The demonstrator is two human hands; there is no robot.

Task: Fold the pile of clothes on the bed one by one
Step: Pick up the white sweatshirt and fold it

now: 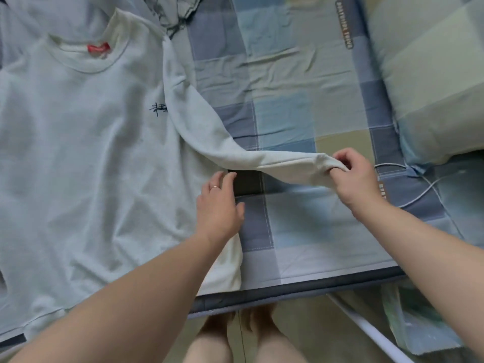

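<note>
A white long-sleeved shirt [86, 153] lies face up and flat on the bed, its round collar with a red tag at the far left and a small dark logo on the chest. One sleeve [262, 158] stretches out to the right across the checked sheet. My right hand [353, 176] is shut on the cuff of that sleeve and holds it slightly lifted. Fingers spread, my left hand [220, 203] rests flat on the shirt's right side edge, just below the armpit, holding nothing.
More crumpled clothes [180, 11] lie at the far edge above the shirt. A checked pillow [432, 82] fills the right side, a white cable [419, 184] beside it. The bed's near edge [301, 289] runs below my hands, with my bare feet on the floor.
</note>
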